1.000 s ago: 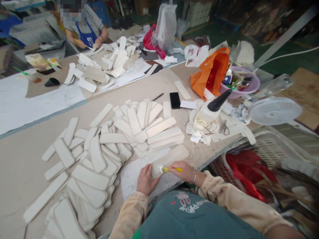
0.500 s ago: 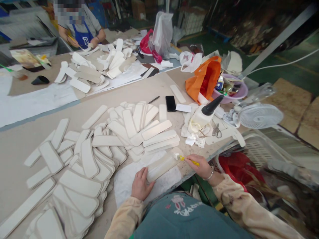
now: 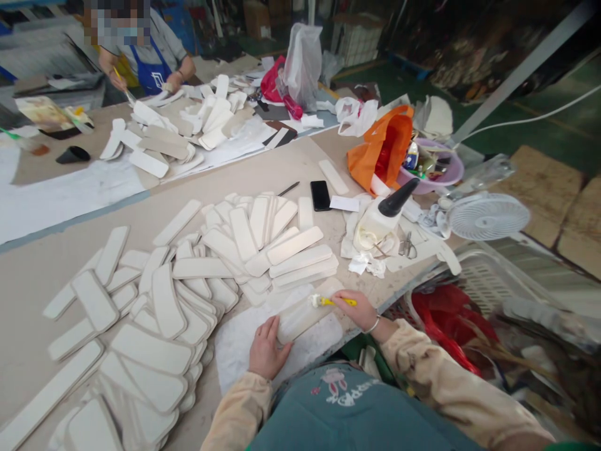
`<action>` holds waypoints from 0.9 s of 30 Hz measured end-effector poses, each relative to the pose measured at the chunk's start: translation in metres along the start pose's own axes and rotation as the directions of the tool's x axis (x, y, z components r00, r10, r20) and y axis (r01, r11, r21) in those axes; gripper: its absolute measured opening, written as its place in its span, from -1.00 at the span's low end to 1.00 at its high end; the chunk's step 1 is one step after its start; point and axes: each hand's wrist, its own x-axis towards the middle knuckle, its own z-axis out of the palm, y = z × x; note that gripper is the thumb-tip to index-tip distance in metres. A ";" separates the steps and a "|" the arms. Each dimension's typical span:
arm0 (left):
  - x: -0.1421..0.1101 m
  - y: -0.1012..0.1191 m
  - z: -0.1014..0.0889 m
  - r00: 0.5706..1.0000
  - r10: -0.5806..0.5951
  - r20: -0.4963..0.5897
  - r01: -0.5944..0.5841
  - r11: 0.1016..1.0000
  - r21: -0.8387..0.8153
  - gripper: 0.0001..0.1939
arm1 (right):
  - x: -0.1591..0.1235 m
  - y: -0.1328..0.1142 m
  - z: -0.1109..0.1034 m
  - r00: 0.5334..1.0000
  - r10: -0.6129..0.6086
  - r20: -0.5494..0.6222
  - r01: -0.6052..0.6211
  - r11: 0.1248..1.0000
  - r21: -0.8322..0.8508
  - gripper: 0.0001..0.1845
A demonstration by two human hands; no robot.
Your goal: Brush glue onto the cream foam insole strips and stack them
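My right hand (image 3: 353, 308) is closed around the yellow handle of a small brush (image 3: 334, 302). White paste coats its bristles, which rest on a long pale strip (image 3: 300, 316) with rounded ends. Over the strip's near left end lies my left hand (image 3: 270, 346), flat with fingers stretched out. Beneath the strip is a sheet of white paper (image 3: 233, 351). A large heap of similar off-white strips (image 3: 154, 351) spreads to the left, and a neat stack of them (image 3: 303, 263) sits just beyond the paper.
A white bottle with a black nozzle (image 3: 375, 228) stands at right, near crumpled tissue (image 3: 366, 264) and scissors (image 3: 407, 246). Beyond are a phone (image 3: 320, 195), an orange bag (image 3: 382, 150) and a small fan (image 3: 488, 216). Across the table a person in a blue apron (image 3: 153, 69) holds a brush.
My right hand has moved the brush leftward along the strip, towards my left hand. My left hand stays in place. The co-worker's brush hand has shifted to the left.
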 end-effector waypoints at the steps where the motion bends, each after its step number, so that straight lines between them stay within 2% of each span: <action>1: 0.000 0.000 0.000 1.000 0.000 0.001 0.000 1.000 0.000 -0.37 | 0.001 0.005 -0.013 0.999 0.027 -0.041 -0.028 0.999 -0.023 -0.72; 4: 0.000 0.000 0.001 1.000 -0.002 -0.002 0.002 1.000 -0.009 -0.37 | 0.000 0.009 -0.040 0.988 0.063 -0.139 -0.078 0.992 -0.103 -0.71; 6: 0.000 -0.001 0.001 1.000 -0.007 0.000 0.007 1.000 -0.012 -0.37 | -0.003 0.003 -0.041 0.987 0.048 -0.154 -0.066 0.991 -0.117 -0.71; 8: 0.000 -0.001 0.000 1.000 -0.010 0.008 0.010 1.000 -0.012 -0.35 | -0.008 -0.009 -0.028 0.994 0.019 -0.108 -0.027 0.997 -0.073 -0.70; 13: 0.002 0.001 -0.003 1.000 -0.005 0.020 0.005 1.000 -0.012 -0.33 | -0.016 -0.040 0.034 0.986 -0.114 0.124 0.104 0.991 0.088 -0.69; 15: 0.002 0.002 -0.003 1.000 -0.001 0.022 0.001 1.000 -0.003 -0.33 | -0.016 -0.043 0.053 0.970 -0.172 0.173 0.155 0.982 0.108 -0.70; 17: 0.001 0.002 -0.003 1.000 0.002 0.023 -0.002 1.000 0.011 -0.33 | -0.016 -0.042 0.061 0.953 -0.214 0.213 0.196 0.975 0.105 -0.70; 20: 0.000 0.001 -0.002 1.000 0.001 0.023 -0.002 1.000 0.028 -0.33 | -0.017 -0.031 0.053 0.942 -0.231 0.243 0.220 0.973 0.070 -0.72; 27: 0.000 -0.001 -0.001 1.000 0.001 0.004 -0.001 1.000 0.029 -0.36 | -0.025 -0.004 -0.006 0.978 -0.148 0.150 0.157 0.986 -0.049 -0.74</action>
